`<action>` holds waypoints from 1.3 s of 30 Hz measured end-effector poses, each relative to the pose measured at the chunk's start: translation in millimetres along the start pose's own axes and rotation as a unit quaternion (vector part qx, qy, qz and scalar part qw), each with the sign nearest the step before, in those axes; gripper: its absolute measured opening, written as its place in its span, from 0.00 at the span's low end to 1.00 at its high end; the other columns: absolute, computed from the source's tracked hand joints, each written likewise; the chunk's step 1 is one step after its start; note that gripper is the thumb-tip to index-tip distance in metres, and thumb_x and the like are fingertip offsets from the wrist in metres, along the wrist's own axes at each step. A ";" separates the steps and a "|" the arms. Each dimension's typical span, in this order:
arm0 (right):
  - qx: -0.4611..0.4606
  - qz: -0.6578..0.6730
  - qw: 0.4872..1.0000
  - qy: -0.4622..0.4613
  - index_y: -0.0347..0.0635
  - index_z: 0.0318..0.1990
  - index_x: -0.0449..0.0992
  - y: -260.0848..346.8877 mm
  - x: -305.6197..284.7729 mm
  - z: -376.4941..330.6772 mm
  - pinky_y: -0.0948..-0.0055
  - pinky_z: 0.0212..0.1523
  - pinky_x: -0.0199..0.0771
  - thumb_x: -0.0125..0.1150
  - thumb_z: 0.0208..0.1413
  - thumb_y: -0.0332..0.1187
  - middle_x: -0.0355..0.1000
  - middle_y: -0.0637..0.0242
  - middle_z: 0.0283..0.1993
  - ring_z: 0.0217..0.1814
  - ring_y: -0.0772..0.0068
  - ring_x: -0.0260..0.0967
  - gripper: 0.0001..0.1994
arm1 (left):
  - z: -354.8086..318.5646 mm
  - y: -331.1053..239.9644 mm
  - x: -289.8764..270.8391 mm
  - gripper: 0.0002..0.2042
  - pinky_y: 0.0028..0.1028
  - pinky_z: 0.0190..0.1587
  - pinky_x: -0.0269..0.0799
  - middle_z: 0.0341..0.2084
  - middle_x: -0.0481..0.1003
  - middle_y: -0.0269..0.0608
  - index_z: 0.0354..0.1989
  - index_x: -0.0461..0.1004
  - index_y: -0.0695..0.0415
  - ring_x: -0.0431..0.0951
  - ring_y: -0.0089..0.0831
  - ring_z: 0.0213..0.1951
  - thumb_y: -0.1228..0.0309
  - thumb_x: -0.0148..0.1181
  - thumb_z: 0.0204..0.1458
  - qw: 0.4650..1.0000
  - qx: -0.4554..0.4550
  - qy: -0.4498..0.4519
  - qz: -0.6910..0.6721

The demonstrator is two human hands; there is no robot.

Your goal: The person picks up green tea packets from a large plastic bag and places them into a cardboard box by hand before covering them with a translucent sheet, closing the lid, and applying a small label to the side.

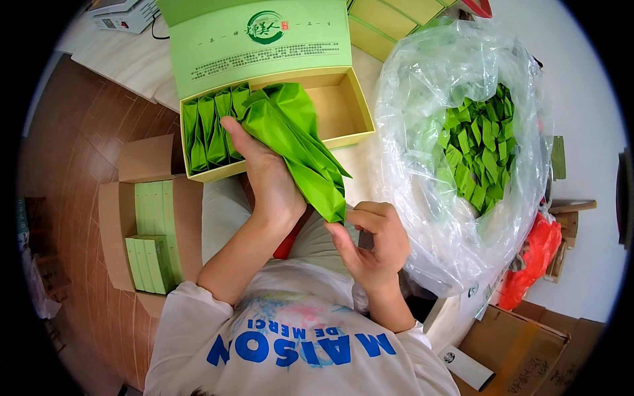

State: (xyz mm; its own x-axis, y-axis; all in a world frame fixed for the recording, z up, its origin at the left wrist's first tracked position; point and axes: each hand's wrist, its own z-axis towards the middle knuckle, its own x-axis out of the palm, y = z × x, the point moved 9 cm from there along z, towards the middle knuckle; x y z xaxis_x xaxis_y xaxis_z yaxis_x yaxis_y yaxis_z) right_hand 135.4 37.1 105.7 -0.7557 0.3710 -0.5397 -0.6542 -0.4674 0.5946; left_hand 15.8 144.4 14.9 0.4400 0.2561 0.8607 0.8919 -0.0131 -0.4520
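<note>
My left hand [272,177] is closed round a bunch of shiny green foil packets [294,142], its thumb on their left side. The bunch slants over the front of an open pale green gift box [343,140], hiding part of its inside. With thumb and fingertips, my right hand [378,249] pinches the lower end of the bunch. Several more foil packets [210,129] stand side by side in the left part of the box. Bare cream inner wall shows in its right part. The raised lid [257,49] leans back behind it.
To the right, a large clear plastic bag [409,178] holds many loose green packets [482,152]. A brown carton [119,231] at the left contains light green boxes [150,264]. More green boxes [389,26] lie behind. Cardboard boxes [522,350] and a red bag [531,261] are at the lower right.
</note>
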 end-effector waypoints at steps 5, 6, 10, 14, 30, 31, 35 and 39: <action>-0.060 0.007 0.998 0.005 0.36 0.33 0.74 8.3 6.2 2.2 0.73 0.21 0.66 0.69 0.38 0.21 0.70 0.60 0.27 0.24 0.64 0.68 0.13 | 1.8 -6.4 -2.6 0.32 0.22 0.31 0.57 0.24 0.61 0.33 0.36 0.63 0.54 0.59 0.26 0.27 0.33 0.35 0.52 0.999 0.015 -0.007 -0.031; -0.058 0.001 0.998 0.001 0.35 0.33 0.74 8.1 6.2 2.1 0.73 0.21 0.65 0.68 0.38 0.20 0.70 0.60 0.27 0.24 0.64 0.68 0.12 | 1.3 -6.6 -2.5 0.32 0.23 0.30 0.57 0.24 0.61 0.33 0.36 0.63 0.54 0.59 0.26 0.27 0.32 0.34 0.52 0.999 0.015 -0.013 -0.031; -0.038 0.006 0.999 -0.012 0.35 0.33 0.73 6.1 8.2 3.1 0.72 0.21 0.65 0.66 0.39 0.18 0.70 0.60 0.27 0.23 0.64 0.67 0.11 | 3.5 -4.7 -17.9 0.32 0.23 0.27 0.56 0.24 0.59 0.32 0.36 0.63 0.53 0.57 0.25 0.26 0.32 0.34 0.52 0.999 0.020 -0.010 -0.039; 0.011 0.043 0.999 0.024 0.34 0.32 0.73 -1.4 14.4 7.8 0.69 0.25 0.67 0.64 0.41 0.18 0.70 0.58 0.28 0.26 0.59 0.68 0.09 | 6.7 -16.7 -24.2 0.32 0.23 0.28 0.61 0.29 0.64 0.32 0.41 0.64 0.52 0.62 0.25 0.29 0.33 0.33 0.53 0.998 0.061 -0.017 -0.009; 0.313 0.412 0.852 0.075 0.32 0.52 0.68 -77.8 93.0 89.2 0.77 0.49 0.64 0.44 0.65 0.40 0.71 0.64 0.47 0.47 0.77 0.67 0.19 | 21.0 -64.3 58.5 0.28 0.30 0.59 0.54 0.58 0.57 0.52 0.63 0.47 0.59 0.60 0.34 0.57 0.56 0.45 0.62 0.876 0.059 0.234 0.417; 0.373 0.453 0.803 0.103 0.32 0.51 0.69 -83.1 105.6 83.9 0.79 0.49 0.64 0.44 0.65 0.42 0.71 0.66 0.47 0.48 0.79 0.66 0.20 | 24.7 -64.1 62.6 0.28 0.31 0.60 0.54 0.60 0.55 0.52 0.64 0.47 0.58 0.58 0.35 0.60 0.56 0.46 0.61 0.832 0.098 0.263 0.478; 0.303 0.342 0.885 0.087 0.34 0.55 0.66 -97.3 113.1 104.9 0.78 0.49 0.64 0.45 0.64 0.36 0.70 0.60 0.48 0.47 0.75 0.66 0.18 | 47.1 -59.9 59.5 0.29 0.35 0.62 0.53 0.65 0.50 0.51 0.64 0.46 0.56 0.51 0.39 0.66 0.58 0.48 0.60 0.765 0.110 0.282 0.569; 0.223 0.291 0.925 0.105 0.39 0.57 0.66 -99.1 121.4 117.2 0.75 0.48 0.64 0.47 0.61 0.30 0.68 0.58 0.47 0.44 0.73 0.66 0.17 | 57.3 -58.1 52.0 0.26 0.33 0.61 0.53 0.58 0.61 0.51 0.62 0.52 0.57 0.59 0.38 0.61 0.59 0.50 0.59 0.711 0.164 0.270 0.628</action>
State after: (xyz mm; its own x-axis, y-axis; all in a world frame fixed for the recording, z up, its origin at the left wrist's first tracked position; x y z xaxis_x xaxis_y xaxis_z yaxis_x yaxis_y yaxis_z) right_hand 104.8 222.5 51.1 -0.9914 -0.0256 -0.1283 -0.1233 -0.1447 0.9818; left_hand -19.1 213.9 72.5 0.9229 -0.1682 -0.3463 -0.2741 0.3445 -0.8979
